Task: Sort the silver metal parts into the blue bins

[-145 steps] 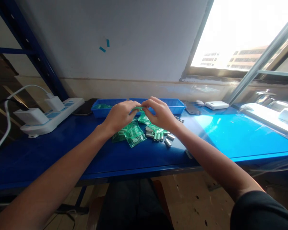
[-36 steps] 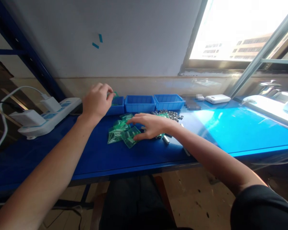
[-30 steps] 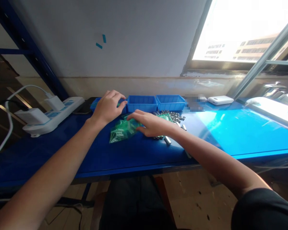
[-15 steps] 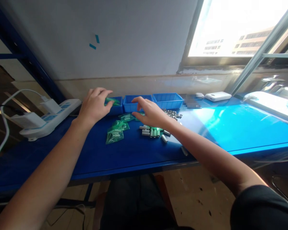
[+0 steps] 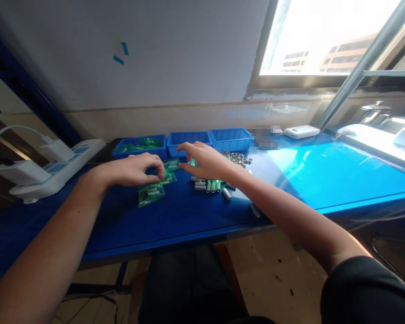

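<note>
My left hand (image 5: 135,170) reaches down over several small green plastic bags with metal pieces inside. Its thumb and fingertips come together on the edge of one green bag (image 5: 168,178). A second filled bag (image 5: 151,193) lies just in front of it, and another bag (image 5: 172,164) lies behind. My right hand (image 5: 202,159) hovers with thumb and forefinger apart and nothing between them. Below and beside it are loose metal cylinders (image 5: 213,186), and a green bag partly hidden by the hand. Small metal nut-like parts (image 5: 236,158) form a pile behind my right wrist.
Along the wall stand three blue bins: the left bin (image 5: 140,155) holds green bags; the middle bin (image 5: 173,152) and right bin (image 5: 231,143) sit beside it. A white power strip (image 5: 29,191) with plugs is at left. A white box-like device (image 5: 302,132) lies at right.
My left hand has come down from above the left bin to the green bags on the table, and its fingers have closed. My right hand has stayed nearly in place. The view has shifted slightly.
</note>
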